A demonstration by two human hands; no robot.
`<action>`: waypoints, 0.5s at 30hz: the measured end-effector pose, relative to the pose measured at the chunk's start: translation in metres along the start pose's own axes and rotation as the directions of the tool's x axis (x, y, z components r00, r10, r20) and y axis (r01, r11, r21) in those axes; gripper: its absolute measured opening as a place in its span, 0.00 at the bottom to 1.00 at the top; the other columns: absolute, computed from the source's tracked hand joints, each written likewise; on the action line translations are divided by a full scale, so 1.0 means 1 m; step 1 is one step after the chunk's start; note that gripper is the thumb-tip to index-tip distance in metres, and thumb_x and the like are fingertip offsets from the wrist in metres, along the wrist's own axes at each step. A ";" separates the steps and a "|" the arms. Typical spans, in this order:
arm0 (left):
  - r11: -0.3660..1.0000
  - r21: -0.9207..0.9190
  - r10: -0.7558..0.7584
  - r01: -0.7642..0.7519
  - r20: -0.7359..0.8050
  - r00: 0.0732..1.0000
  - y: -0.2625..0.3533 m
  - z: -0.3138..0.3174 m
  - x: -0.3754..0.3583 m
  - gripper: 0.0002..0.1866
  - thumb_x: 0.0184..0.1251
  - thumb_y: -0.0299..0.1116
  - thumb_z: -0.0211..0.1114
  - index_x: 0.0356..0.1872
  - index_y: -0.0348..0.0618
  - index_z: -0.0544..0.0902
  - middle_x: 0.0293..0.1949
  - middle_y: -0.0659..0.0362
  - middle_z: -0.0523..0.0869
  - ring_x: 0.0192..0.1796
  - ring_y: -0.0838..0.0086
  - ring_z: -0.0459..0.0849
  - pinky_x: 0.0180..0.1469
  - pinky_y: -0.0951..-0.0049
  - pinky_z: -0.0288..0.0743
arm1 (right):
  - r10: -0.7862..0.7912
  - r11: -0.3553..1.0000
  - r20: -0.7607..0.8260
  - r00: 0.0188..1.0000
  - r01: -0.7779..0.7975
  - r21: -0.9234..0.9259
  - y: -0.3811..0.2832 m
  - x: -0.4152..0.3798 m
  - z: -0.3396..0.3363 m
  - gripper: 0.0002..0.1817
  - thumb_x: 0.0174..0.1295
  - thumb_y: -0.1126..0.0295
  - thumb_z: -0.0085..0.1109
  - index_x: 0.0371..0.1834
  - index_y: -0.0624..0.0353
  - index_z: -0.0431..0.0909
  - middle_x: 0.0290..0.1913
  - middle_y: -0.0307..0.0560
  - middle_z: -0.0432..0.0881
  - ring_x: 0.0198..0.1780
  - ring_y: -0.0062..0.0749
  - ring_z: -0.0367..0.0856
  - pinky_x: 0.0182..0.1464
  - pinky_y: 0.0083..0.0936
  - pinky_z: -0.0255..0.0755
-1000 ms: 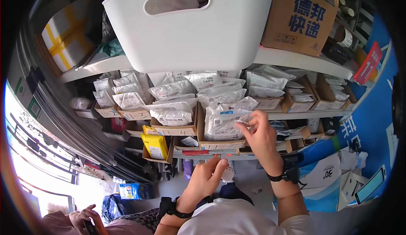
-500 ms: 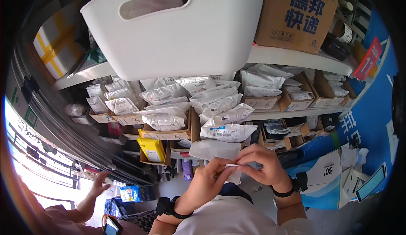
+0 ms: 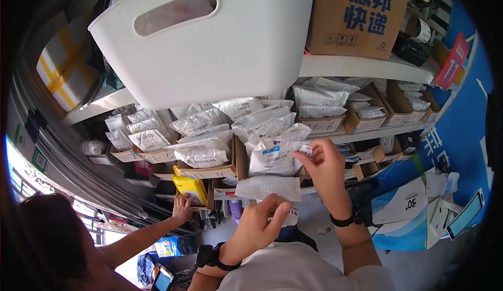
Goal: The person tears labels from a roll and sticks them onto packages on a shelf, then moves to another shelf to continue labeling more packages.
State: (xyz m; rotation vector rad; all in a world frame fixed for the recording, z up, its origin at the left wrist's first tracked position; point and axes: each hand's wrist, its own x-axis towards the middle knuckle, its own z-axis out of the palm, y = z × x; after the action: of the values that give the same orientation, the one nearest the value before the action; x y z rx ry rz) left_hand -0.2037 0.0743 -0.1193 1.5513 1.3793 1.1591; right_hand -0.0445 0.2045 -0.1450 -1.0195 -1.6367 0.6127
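In the head view, my right hand (image 3: 327, 165) has finger and thumb pinched on a small white printed label (image 3: 304, 148), which lies against the right side of a white mailer parcel (image 3: 275, 157). That parcel has a blue mark and a barcode and leans at the front of a cardboard box. Lower down, my left hand (image 3: 262, 225) is closed on a white slip of labels (image 3: 291, 216) with "16" showing; part of it is hidden behind the fingers. Just above this hand is a plain white mailer bag (image 3: 268, 188).
A white bin (image 3: 209, 60) and a cardboard carton (image 3: 356, 16) stand on the upper shelf. Parcels in boxes (image 3: 209, 171) fill the shelf below. At left, another person's hand (image 3: 182, 209) touches a yellow packet (image 3: 189, 188). A blue-white box (image 3: 403, 212) stands at right.
My hands have parted: the right moved up to the barcoded parcel with a small label, while the left stayed low with the slip. The other person's hand reached the yellow packet.
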 end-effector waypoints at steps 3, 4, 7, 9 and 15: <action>0.996 0.017 -0.094 0.093 0.060 0.994 0.004 -0.002 -0.001 0.11 0.75 0.33 0.61 0.41 0.32 0.83 0.32 0.51 0.88 0.32 0.76 0.86 0.36 0.77 0.77 | 0.081 0.928 0.033 0.996 -0.064 -0.368 -0.007 0.007 -0.004 0.22 0.57 0.68 0.76 0.51 0.61 0.77 0.30 0.45 0.79 0.29 0.31 0.82 0.33 0.24 0.75; 0.997 -0.059 -0.044 0.047 0.043 0.998 0.001 0.001 -0.002 0.08 0.74 0.29 0.62 0.42 0.33 0.83 0.34 0.53 0.89 0.36 0.77 0.87 0.38 0.77 0.78 | -0.089 0.960 -0.030 0.996 0.078 -0.269 -0.007 0.011 -0.005 0.25 0.58 0.68 0.75 0.55 0.60 0.75 0.32 0.45 0.80 0.33 0.33 0.82 0.37 0.27 0.75; 0.987 -0.146 0.073 -0.067 0.036 0.997 -0.007 0.001 -0.002 0.07 0.73 0.23 0.62 0.48 0.34 0.82 0.38 0.55 0.90 0.42 0.78 0.87 0.41 0.79 0.79 | -0.153 0.987 -0.001 0.988 0.153 0.042 0.008 0.010 -0.020 0.21 0.61 0.71 0.70 0.57 0.60 0.77 0.40 0.47 0.81 0.44 0.36 0.81 0.48 0.30 0.73; 0.978 -0.161 0.143 -0.133 0.049 0.989 -0.006 0.002 0.000 0.11 0.72 0.20 0.62 0.53 0.35 0.80 0.40 0.56 0.89 0.45 0.78 0.87 0.42 0.79 0.80 | -0.193 0.941 0.427 0.884 0.044 0.334 0.006 0.006 -0.036 0.18 0.62 0.71 0.70 0.53 0.62 0.79 0.46 0.49 0.81 0.49 0.33 0.80 0.50 0.30 0.72; 0.991 -0.134 -0.008 0.004 -0.024 1.000 0.005 0.004 0.005 0.13 0.73 0.25 0.63 0.55 0.37 0.75 0.33 0.50 0.89 0.30 0.72 0.88 0.33 0.73 0.78 | -0.389 0.903 0.546 0.742 0.189 0.387 -0.029 0.000 -0.045 0.09 0.60 0.75 0.70 0.43 0.59 0.84 0.48 0.47 0.81 0.47 0.40 0.83 0.50 0.29 0.76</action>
State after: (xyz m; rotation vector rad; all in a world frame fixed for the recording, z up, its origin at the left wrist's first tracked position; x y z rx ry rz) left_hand -0.1983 0.0790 -0.1151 1.4420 1.2941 1.2449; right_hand -0.0113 0.1849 -0.1081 -0.3086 -2.1250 1.0176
